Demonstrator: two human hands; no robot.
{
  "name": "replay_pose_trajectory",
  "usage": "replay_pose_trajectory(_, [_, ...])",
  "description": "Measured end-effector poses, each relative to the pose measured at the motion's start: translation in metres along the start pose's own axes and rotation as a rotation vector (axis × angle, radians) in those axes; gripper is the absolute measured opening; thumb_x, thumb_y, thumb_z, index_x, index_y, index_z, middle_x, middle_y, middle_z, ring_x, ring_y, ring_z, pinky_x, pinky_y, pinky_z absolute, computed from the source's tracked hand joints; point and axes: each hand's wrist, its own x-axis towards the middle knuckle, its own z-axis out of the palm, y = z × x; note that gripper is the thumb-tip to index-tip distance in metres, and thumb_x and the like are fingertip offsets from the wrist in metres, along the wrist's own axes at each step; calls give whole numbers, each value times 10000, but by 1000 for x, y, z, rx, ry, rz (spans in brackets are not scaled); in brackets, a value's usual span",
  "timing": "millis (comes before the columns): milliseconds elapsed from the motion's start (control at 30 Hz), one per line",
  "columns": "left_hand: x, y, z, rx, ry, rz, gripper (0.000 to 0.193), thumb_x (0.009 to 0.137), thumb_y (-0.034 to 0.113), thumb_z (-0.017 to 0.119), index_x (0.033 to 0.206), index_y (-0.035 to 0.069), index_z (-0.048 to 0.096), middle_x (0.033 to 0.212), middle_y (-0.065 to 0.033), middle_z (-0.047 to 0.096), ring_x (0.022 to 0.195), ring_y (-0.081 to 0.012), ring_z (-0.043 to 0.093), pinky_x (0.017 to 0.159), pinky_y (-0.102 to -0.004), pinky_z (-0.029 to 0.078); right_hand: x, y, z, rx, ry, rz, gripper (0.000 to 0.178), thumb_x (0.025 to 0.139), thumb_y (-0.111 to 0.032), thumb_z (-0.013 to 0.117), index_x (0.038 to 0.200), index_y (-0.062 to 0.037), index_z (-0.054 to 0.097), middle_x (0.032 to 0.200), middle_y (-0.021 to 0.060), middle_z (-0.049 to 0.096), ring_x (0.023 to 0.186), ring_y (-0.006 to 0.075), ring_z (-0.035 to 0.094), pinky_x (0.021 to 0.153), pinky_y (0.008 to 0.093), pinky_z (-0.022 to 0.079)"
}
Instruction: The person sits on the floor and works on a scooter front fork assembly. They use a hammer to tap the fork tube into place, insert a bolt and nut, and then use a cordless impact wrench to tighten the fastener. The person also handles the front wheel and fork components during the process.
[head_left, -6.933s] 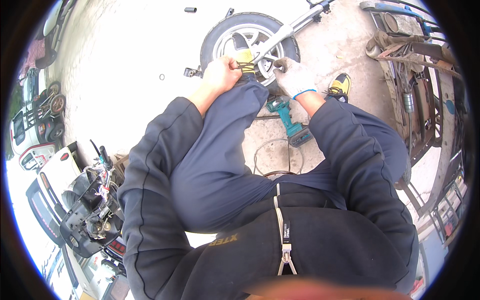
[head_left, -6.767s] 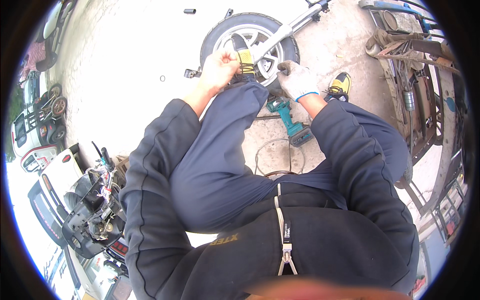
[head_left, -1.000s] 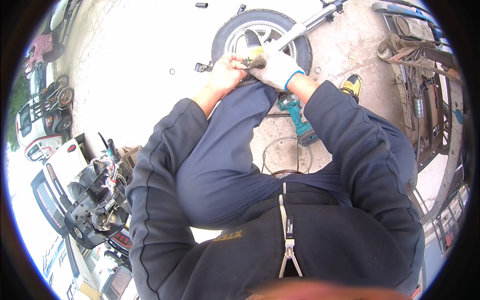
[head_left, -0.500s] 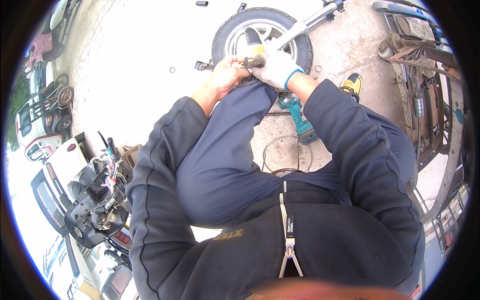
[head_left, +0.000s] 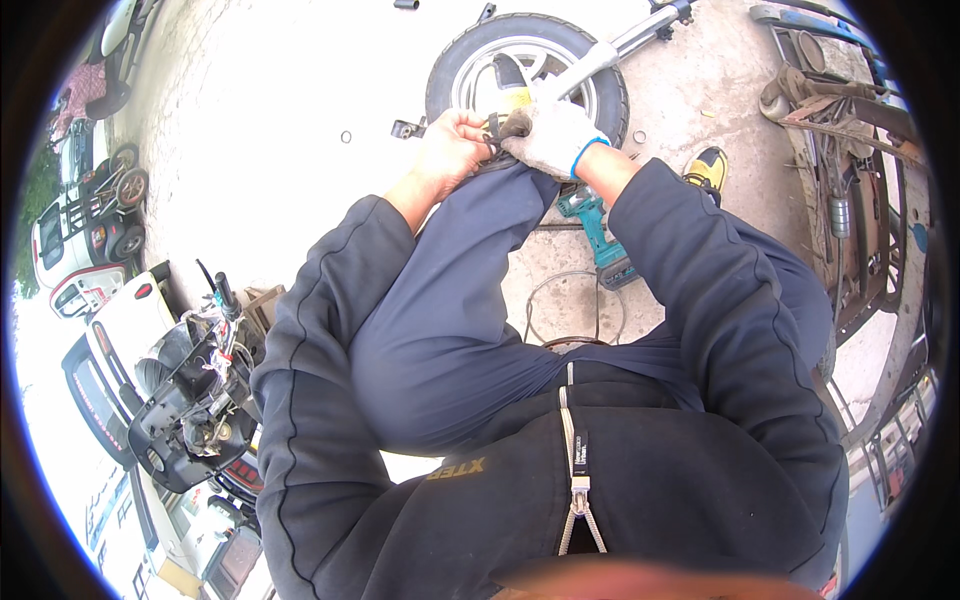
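Note:
My bare left hand (head_left: pixel 453 148) and my right hand (head_left: pixel 552 138), in a white work glove with a blue cuff and dirty fingertips, meet over my left knee. Both are closed, fingers pinched round a small dark part (head_left: pixel 493 126) between them. Its exact kind is too small and covered to make out. Just beyond the hands a spoked wheel with a black tyre (head_left: pixel 437 88) lies flat on the ground. A silvery fork tube (head_left: pixel 612 54) stretches across it to the upper right. My left shoe (head_left: pixel 510 78) is over the wheel.
A teal cordless power tool (head_left: pixel 600 238) lies between my legs, near a thin cable loop (head_left: pixel 533 305). Rings (head_left: pixel 346 137) and small black parts (head_left: pixel 406 130) are scattered on the concrete. A rusty metal frame (head_left: pixel 850 190) stands right; a partly stripped scooter (head_left: pixel 195 410) stands left.
The fingers of my left hand have shifted slightly and curled in closer round the small dark part. My right hand stays almost in place. The view has moved a little.

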Motion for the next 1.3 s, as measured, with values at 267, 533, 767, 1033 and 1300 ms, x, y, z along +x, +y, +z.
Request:
replay_pose_trajectory(267, [-6, 1, -4, 48, -15, -111, 355, 850, -9, 741, 1185, 16, 626, 927, -32, 699, 766, -108, 641, 632, -256, 521, 5, 10, 11, -43, 16, -24, 379, 881, -366, 646, 1172, -159, 773, 1239, 194, 688, 1146, 372, 660, 1010, 456, 512])
replay_pose_trajectory(533, [-6, -8, -15, 32, -35, -221, 238, 919, 74, 700, 1148, 10, 715, 969, -47, 723, 826, -120, 643, 620, -264, 492, 11, 19, 9, -16, -2, 2, 385, 881, -359, 638, 1183, -161, 769, 1219, 180, 706, 1159, 339, 670, 1019, 429, 518])
replay_pose_trajectory(767, [-9, -1, -15, 25, 5, -216, 157, 928, 118, 719, 1051, 25, 751, 931, -33, 722, 815, -129, 648, 606, -264, 461, 3, 12, 6, -45, 34, -25, 342, 887, -308, 628, 1127, -115, 776, 1093, 155, 756, 1059, 319, 710, 968, 396, 539])
replay_pose_trajectory(1033, [-8, -3, -12, 349, -70, -74, 145, 916, 74, 710, 1035, 0, 746, 850, -7, 708, 745, -88, 614, 685, -258, 506, 2, 10, 4, -101, 28, -56, 342, 885, -308, 629, 1138, -131, 775, 1097, 152, 755, 1063, 325, 708, 969, 402, 542])
replay_pose_trajectory(1300, [-9, -1, -8, 395, -116, 114, 213, 916, 41, 683, 1115, 9, 752, 788, 27, 679, 700, -53, 586, 672, -253, 505, 2, 9, -4, -68, -73, -63, 393, 876, -364, 611, 1159, -148, 774, 1127, 170, 743, 1081, 342, 699, 972, 430, 541])
